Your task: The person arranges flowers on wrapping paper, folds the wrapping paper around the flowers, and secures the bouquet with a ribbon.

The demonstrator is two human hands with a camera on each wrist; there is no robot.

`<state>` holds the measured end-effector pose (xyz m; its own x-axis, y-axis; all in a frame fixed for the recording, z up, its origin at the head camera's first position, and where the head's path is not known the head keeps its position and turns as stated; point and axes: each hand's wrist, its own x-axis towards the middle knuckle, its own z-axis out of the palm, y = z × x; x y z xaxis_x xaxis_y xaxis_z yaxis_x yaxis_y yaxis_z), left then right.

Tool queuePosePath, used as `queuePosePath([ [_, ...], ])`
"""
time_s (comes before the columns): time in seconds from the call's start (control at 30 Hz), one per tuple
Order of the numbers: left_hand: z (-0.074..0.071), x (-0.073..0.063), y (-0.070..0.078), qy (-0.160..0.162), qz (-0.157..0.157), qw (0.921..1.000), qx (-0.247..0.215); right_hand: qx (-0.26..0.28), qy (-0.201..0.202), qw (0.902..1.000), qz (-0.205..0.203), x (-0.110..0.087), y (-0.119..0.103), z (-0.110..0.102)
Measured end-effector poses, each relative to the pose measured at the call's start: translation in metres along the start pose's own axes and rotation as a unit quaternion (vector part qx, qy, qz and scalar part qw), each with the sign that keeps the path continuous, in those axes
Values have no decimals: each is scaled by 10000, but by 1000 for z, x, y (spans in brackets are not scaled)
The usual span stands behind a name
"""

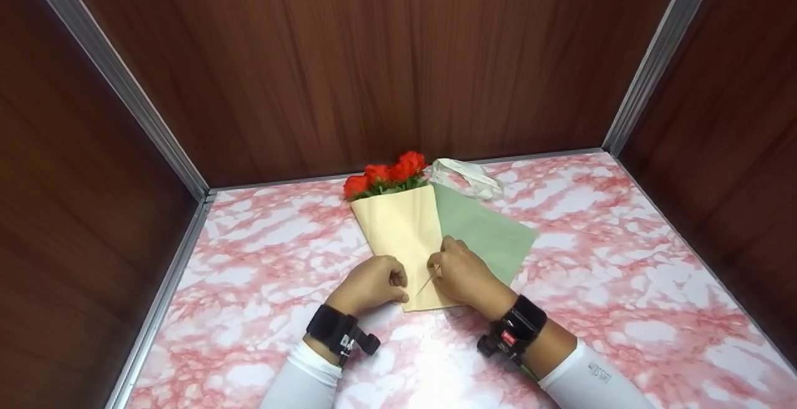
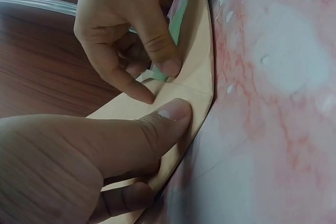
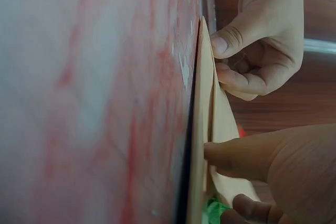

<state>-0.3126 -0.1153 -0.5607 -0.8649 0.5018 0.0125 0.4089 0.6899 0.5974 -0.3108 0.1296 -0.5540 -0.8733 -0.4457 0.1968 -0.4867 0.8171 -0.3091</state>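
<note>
A bouquet of red roses (image 1: 393, 172) lies on the table, its stems hidden inside cream wrapping paper (image 1: 398, 228). Curled over the paper's lower left edge, my left hand (image 1: 372, 283) holds it, thumb near the bottom corner. My right hand (image 1: 466, 274) pinches the folded edge of the paper on the lower right, where a crease runs down toward the bottom. The left wrist view shows the left thumb (image 2: 170, 116) flat on the cream paper, close to the right fingertips. Seen from the right wrist, the right thumb (image 3: 226, 156) meets the fold.
A sheet of green paper (image 1: 489, 228) extends from beneath the bouquet on the right. Behind it, a loose loop of whitish ribbon (image 1: 470, 180) lies near the back wall. Brown wood-patterned panels (image 1: 398, 66) enclose the pink-and-white marbled table (image 1: 261, 259) on three sides.
</note>
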Motion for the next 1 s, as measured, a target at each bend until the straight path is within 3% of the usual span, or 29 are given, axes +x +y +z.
queuePosePath([
  [0.23,-1,-2,-1,161,139,9993,297,-383,-415,9956,-749,-6,0,-4],
  [0.5,-10,-7,-3,273,127,9972,681,-252,-580,9936,-931,-8,3,-9],
  [0.63,-12,-8,-7,580,-63,9912,1191,-307,-586,9925,-1029,-8,5,-8],
  [0.77,-12,-9,-10,774,17,9843,1586,-293,-663,9922,-1016,-8,6,-8],
  [0.9,-12,-9,-12,819,165,9799,1814,-273,-668,9919,-1046,-8,6,-9],
  [1.0,-12,-8,-16,758,32,9793,1874,-282,-675,9915,-1078,-8,6,-10],
])
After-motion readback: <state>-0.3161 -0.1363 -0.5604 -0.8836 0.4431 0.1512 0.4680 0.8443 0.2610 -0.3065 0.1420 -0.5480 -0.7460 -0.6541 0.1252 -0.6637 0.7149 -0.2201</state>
